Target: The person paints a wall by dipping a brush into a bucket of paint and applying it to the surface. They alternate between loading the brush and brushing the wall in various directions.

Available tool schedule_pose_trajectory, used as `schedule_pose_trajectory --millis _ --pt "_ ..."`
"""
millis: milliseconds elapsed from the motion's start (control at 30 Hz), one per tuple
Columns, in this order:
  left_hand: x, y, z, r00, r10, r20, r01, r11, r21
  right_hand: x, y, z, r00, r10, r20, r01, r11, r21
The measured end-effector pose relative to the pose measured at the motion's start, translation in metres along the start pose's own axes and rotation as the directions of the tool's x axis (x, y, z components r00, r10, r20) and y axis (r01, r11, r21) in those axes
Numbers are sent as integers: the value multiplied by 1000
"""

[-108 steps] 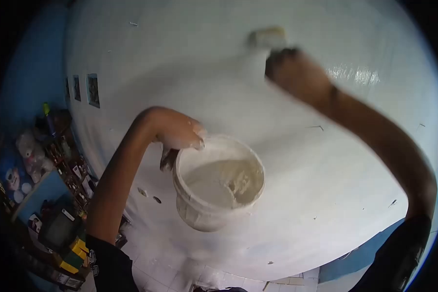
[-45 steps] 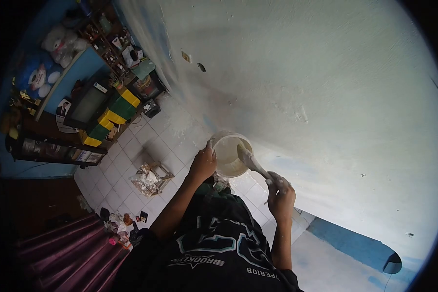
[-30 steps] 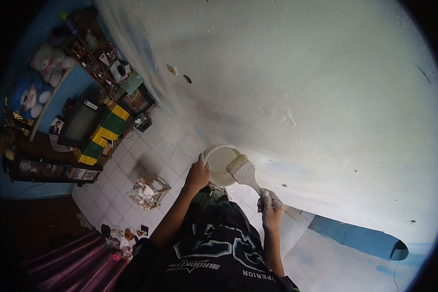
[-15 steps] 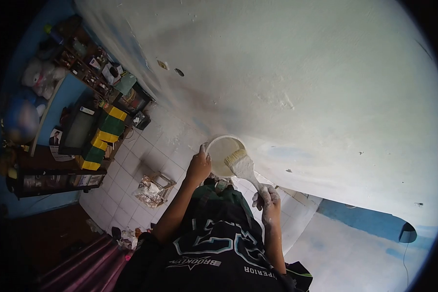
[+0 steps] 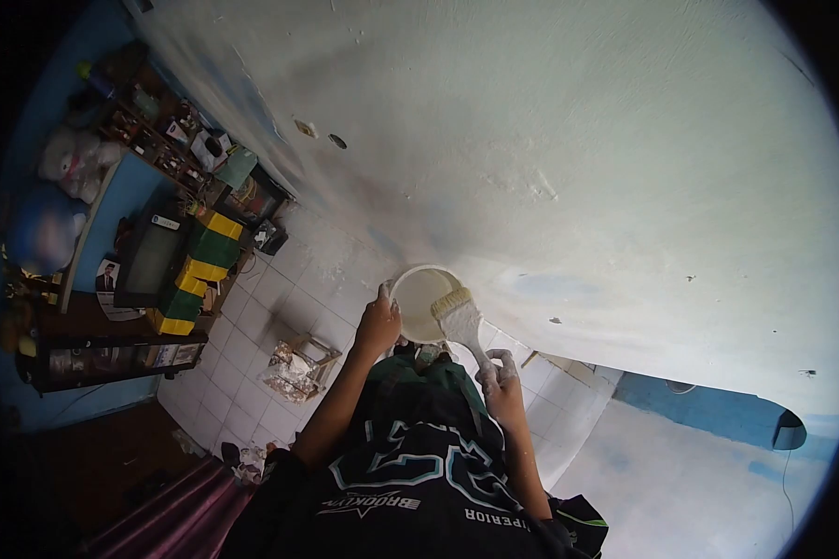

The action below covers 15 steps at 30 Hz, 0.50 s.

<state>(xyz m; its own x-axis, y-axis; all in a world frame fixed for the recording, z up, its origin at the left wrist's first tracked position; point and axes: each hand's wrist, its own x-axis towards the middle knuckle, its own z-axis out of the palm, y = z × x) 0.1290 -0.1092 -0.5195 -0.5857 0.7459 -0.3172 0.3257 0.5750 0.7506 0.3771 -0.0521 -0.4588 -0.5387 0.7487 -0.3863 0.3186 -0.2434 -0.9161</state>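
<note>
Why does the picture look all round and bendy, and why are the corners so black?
In the head view the lens bends everything: the white wall bulges like a ball and the corners fall into black. Light is soft on the wall, dim over the shelves. The bucket, brush, left hand and right hand look small but sharp.

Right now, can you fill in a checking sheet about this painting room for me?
Surface: white wall, brush-textured, with blue still showing low at the right.
Job's things: white bucket of pale paint; wide paintbrush over its rim.
Clutter: foil-wrapped stool on the tiled floor; shelves of small items; old TV; plush toys.
Hands: left hand grips the bucket rim; right hand grips the paintbrush handle.
Cables: nothing seen.
Surroundings: blue side wall; maroon curtain.
</note>
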Motion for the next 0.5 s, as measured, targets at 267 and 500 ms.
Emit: schedule_pose_trajectory --millis 267,500 --pt "-4 -12 6 1000 -27 3 27 1000 -6 -1 -7 11 991 -82 -104 56 972 -227" --pt "-7 1 -3 999 -32 11 33 998 -51 -2 -23 14 983 -150 -108 79 868 -490"
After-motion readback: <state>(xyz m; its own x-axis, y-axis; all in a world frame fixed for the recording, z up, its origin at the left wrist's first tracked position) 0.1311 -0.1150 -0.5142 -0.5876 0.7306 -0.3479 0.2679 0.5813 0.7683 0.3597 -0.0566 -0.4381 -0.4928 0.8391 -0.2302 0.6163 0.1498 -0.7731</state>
